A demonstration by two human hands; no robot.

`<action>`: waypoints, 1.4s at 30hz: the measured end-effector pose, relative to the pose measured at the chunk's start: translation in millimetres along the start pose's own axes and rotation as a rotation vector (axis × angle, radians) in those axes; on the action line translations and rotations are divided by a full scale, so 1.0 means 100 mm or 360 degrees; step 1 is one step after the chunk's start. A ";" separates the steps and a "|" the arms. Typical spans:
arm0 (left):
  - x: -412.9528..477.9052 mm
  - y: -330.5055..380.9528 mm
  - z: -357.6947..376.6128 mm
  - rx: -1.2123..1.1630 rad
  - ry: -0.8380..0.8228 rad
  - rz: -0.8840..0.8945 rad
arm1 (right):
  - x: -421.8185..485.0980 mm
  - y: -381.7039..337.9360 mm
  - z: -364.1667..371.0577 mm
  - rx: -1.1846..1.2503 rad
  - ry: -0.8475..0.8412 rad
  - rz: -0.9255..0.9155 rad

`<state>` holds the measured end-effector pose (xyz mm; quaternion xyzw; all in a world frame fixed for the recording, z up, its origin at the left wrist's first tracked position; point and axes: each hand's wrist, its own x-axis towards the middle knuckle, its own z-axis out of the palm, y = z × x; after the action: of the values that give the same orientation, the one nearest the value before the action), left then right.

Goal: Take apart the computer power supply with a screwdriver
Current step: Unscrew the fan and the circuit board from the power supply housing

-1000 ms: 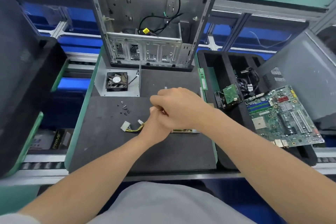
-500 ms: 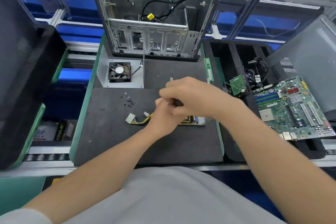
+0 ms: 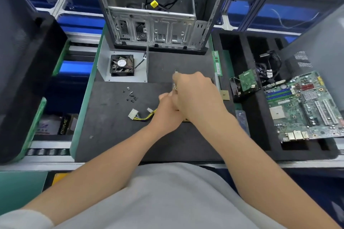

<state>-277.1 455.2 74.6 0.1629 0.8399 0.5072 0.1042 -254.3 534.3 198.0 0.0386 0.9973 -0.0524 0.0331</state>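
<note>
Clasped together at mid desk (image 3: 111, 135), right hand (image 3: 195, 96) stacked over left hand (image 3: 167, 113), forearms converging from either side. Right fingers curled tight round a blurred metal piece (image 3: 175, 84) jutting out beyond them; screwdriver or not, cannot tell. Left grip buried beneath, cannot tell. Directly under both, the unit itself hidden; only the power supply cable (image 3: 147, 116) showing, trailing leftward across the desk.

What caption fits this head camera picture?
Left hand and right hand meet over dark grey mat, near white plastic connector and small black screws.
</note>
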 end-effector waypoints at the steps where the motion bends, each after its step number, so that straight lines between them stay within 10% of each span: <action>1: 0.00 -0.01 -0.02 0.0027 -0.0025 -0.0028 | 0.01 0.05 -0.03 0.0004 -0.0078 -0.0159; 10: -0.06 0.11 -0.07 0.0000 -0.0086 0.0006 | 0.12 0.36 -0.38 0.0114 -0.0564 -0.0881; 19: -0.04 0.03 0.00 0.0127 -0.0034 -0.0002 | -0.03 -0.04 -0.04 -0.0073 -0.0021 0.0051; 31: -0.03 0.00 0.01 -0.0266 -0.0009 0.0026 | 0.08 0.27 -0.41 -0.0033 -0.0506 -0.0855; 42: -0.04 -0.01 -0.03 0.0087 -0.0002 0.0062 | 0.03 -0.09 -0.12 -0.0113 -0.0226 -0.0033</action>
<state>-274.9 450.8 74.8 0.1822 0.8501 0.4858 0.0904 -258.4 526.4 211.0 0.0234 0.9941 -0.0199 0.1045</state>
